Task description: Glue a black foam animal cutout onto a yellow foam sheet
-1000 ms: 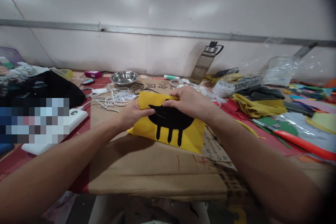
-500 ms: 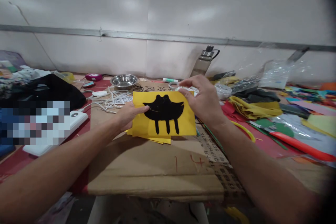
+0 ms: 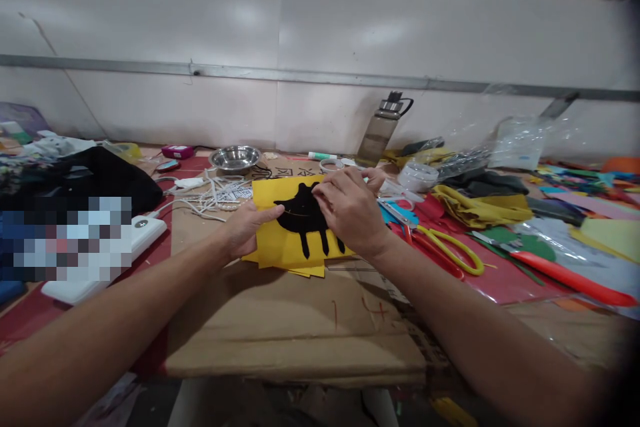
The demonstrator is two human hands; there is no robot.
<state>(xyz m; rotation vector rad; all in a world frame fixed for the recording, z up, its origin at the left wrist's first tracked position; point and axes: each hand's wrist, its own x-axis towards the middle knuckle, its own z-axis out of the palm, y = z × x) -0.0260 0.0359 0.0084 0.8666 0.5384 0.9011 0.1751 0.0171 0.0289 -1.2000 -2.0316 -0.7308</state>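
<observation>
My left hand (image 3: pixel 249 228) grips the left edge of a yellow card (image 3: pixel 275 247), its thumb lying on the front. On the card's face is a black shape (image 3: pixel 300 217) with pointed bumps on top and leg-like strips below. My right hand (image 3: pixel 350 210) is closed in a pinch at the shape's upper right, covering that side of the card. Whatever lies between its fingertips is hidden. More yellow sheets (image 3: pixel 316 271) show under the card's lower edge, above a brown cardboard sheet (image 3: pixel 280 327).
Scissors (image 3: pixel 443 239) and a red-handled cutter (image 3: pixel 560 272) lie to the right, near yellow cloth (image 3: pixel 480 205). Behind stand a steel bowl (image 3: pixel 235 159) and a tilted bottle (image 3: pixel 379 133). White cords (image 3: pixel 220 190) and a white power strip (image 3: pixel 150 230) are at left.
My right hand has moved left and down from the card's upper right corner onto the black shape, its fingers now bunched. My left hand keeps its grip. The scissors have come into view.
</observation>
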